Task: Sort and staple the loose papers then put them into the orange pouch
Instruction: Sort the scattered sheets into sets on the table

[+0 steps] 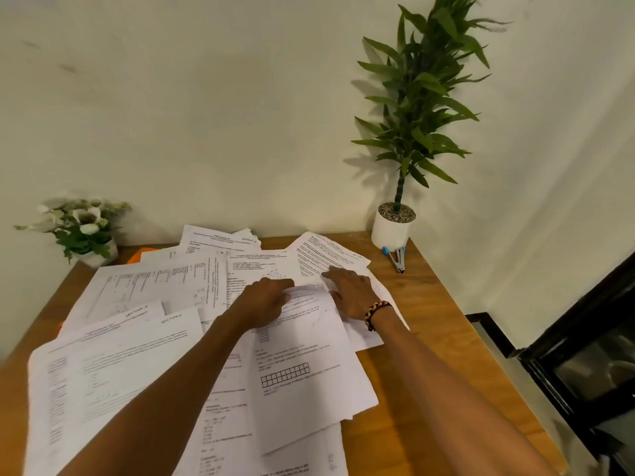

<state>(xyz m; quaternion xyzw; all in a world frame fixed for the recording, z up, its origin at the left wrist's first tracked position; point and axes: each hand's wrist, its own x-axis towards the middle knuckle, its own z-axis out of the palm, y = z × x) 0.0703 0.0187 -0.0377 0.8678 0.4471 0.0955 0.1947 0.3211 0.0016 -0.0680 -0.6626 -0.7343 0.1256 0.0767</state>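
Wooden worktop [429,324] in a cream-walled corner, buried under loose printed papers [137,355]. Both hands rest mid-pile: the left hand [264,300] curls its grip around a sheet's top edge, while the right hand [350,293] lies flat with fingers spread on neighbouring pages. Farther back, a stapler [397,259] sits beside a white plant pot [391,228]; the orange pouch [141,255] peeks out beneath papers. Lifting one sheet could drag overlapping pages off the edge.
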